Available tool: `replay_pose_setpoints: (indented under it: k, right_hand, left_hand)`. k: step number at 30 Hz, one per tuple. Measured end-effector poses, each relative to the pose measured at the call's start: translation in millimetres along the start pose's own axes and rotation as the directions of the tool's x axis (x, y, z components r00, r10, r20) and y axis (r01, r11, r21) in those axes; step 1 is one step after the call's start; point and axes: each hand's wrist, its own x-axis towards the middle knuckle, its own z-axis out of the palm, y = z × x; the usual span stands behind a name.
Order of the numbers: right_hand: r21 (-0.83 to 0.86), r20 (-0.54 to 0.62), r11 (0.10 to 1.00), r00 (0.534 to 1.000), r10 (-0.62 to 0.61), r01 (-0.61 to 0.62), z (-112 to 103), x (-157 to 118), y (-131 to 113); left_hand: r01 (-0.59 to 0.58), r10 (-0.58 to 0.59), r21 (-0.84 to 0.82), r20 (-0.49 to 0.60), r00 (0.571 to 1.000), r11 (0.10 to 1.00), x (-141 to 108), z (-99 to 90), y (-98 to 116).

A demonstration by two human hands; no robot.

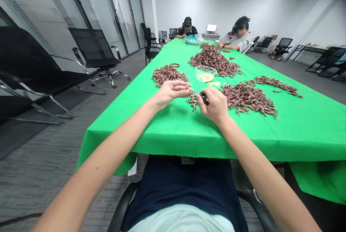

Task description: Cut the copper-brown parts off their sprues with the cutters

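My left hand [174, 93] is closed in a pinch above the green tablecloth, with a small brownish piece between thumb and fingertips; its details are too small to make out. In my right hand [216, 104] are what look like small pliers [203, 98] with dark handles, partly hidden by the fingers. Their metal tip points left and meets the left fingertips. Just right of that hand spreads a heap of small reddish-brown pieces [248, 98]. A similar pile [169, 74] lies beyond the left hand. Behind both hands stands a clear plastic tub [198, 74] with pale yellow contents.
A larger brown heap [213, 60] runs down the middle of the green-covered table [146, 120]. Pale yellow bits [214, 84] lie near the tub. Two people sit at the far end, by a blue bag [192, 39]. Black chairs [94, 48] stand to the left.
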Motion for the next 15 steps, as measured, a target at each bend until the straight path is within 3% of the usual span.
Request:
replay_pose_setpoints:
  k: [15]
  right_hand:
    - [-0.044,0.022,0.999,1.000,-0.021,0.022,-1.7,0.2,-1.5]
  left_hand:
    - [0.007,-0.007,0.014,0.025,1.000,1.000,-0.3,0.9,0.5]
